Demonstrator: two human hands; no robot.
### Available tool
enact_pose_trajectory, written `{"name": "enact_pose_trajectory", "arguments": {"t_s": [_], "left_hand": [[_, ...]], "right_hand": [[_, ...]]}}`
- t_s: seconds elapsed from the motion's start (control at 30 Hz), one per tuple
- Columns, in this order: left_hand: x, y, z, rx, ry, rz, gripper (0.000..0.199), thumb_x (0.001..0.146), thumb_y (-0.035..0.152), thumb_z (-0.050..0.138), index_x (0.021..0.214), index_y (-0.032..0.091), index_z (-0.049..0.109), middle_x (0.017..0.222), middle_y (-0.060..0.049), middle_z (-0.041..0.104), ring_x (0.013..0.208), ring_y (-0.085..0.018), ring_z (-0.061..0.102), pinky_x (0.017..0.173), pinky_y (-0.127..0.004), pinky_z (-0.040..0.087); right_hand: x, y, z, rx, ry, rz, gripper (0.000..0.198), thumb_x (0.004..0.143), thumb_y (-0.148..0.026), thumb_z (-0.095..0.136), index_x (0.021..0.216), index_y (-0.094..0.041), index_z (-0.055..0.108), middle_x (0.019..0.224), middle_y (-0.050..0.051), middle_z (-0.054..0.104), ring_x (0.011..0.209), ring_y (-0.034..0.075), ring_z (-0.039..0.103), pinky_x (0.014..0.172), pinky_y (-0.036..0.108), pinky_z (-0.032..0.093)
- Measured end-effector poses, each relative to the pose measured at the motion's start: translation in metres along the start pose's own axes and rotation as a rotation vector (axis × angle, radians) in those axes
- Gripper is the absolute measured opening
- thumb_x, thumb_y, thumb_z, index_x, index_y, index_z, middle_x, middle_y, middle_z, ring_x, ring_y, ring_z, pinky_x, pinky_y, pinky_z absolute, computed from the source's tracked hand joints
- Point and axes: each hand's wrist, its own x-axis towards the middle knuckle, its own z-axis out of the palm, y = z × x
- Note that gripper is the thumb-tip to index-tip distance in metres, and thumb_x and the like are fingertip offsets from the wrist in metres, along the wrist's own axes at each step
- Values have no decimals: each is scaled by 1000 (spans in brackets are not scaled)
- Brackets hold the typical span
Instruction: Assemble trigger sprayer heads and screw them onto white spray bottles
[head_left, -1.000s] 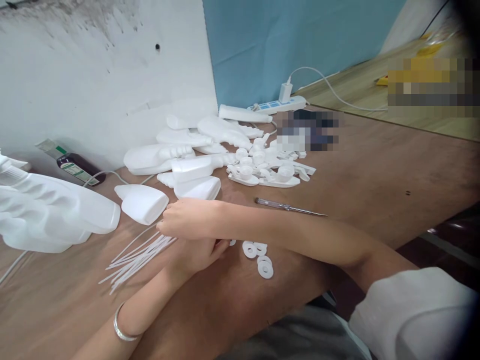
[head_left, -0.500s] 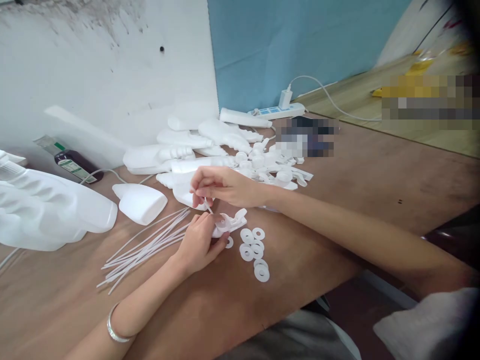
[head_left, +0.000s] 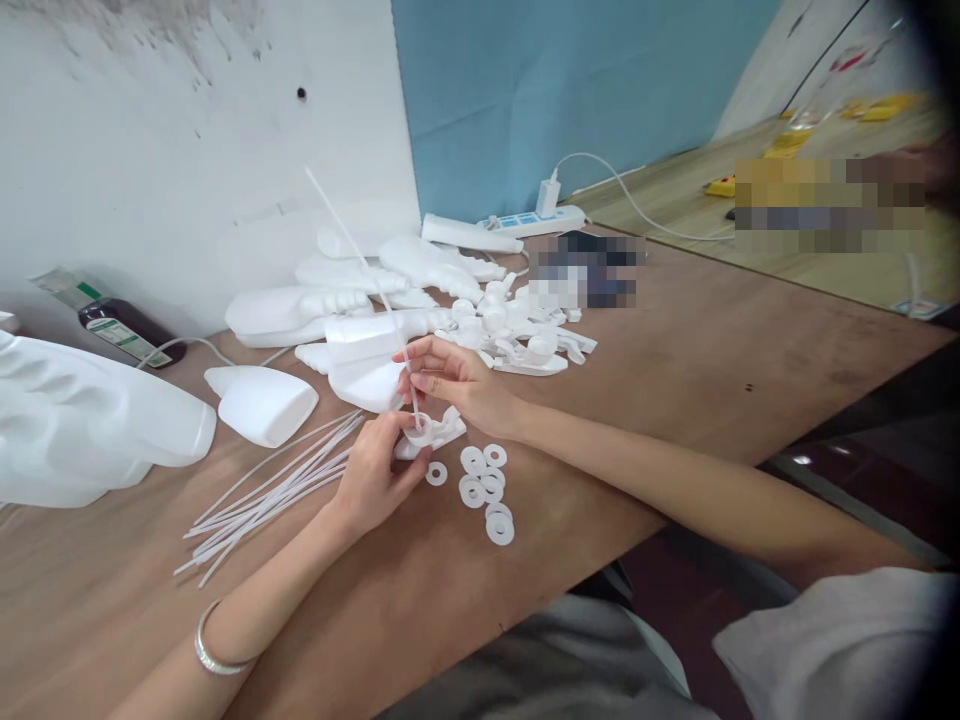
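My left hand (head_left: pixel 376 470) pinches a white trigger sprayer head (head_left: pixel 450 427) low over the table, with its round collar facing up. Between the fingertips of my right hand (head_left: pixel 465 388) is a long white dip tube (head_left: pixel 352 238), slanting up to the left. The tube's lower end is at the collar; how deep it goes in I cannot tell. Just right of my left hand lie several flat white washers (head_left: pixel 500 528). More thin white tubes (head_left: pixel 262 500) are spread in a loose bundle to the left of my left hand.
Beyond my hands lie white bottles (head_left: pixel 277 312) and a pile of sprayer heads (head_left: pixel 540 345). One short bottle (head_left: pixel 266 405) and large white bottles (head_left: pixel 90 420) lie left. A dark bottle (head_left: pixel 131 330) leans by the wall. A power strip (head_left: pixel 517 222) sits at the back.
The tube now stands clearly in view with its lower end at the sprayer head's collar; before, only a short bit showed at my right fingers. The whole view has shifted slightly.
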Motion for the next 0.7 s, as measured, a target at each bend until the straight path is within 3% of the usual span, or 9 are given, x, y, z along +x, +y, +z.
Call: {"name": "enact_pose_trajectory", "arguments": {"t_s": [0.1, 0.33, 0.5, 0.7], "left_hand": [[0, 0, 0, 3, 6, 5, 17, 81, 23, 50, 97, 20, 44, 89, -4, 58, 76, -17, 55, 63, -27, 42], [0, 0, 0, 23, -12, -3, 16, 80, 22, 51, 94, 20, 46, 85, -4, 58, 73, -17, 55, 61, -27, 42], [0, -1, 0, 32, -1, -2, 18, 79, 21, 51, 96, 20, 45, 86, -3, 58, 70, -16, 55, 61, -27, 42], [1, -1, 0, 41, -7, -14, 17, 81, 23, 49, 97, 20, 45, 82, -3, 58, 71, -16, 55, 61, -27, 41]], "right_hand": [[-2, 2, 0, -55, 25, -28, 17, 80, -14, 53, 96, -15, 51, 77, 0, 60, 70, 9, 57, 66, 23, 47], [-3, 9, -2, -95, 27, 27, 17, 80, -17, 54, 96, -15, 48, 78, 0, 59, 65, 9, 57, 61, 23, 48], [-6, 13, -1, -238, 65, -113, 17, 84, -21, 51, 100, -15, 47, 82, 2, 59, 70, 10, 58, 67, 25, 49], [-14, 9, 3, -686, 15, -365, 15, 91, -23, 39, 101, -16, 47, 88, 5, 61, 79, 11, 60, 72, 26, 48]]}}
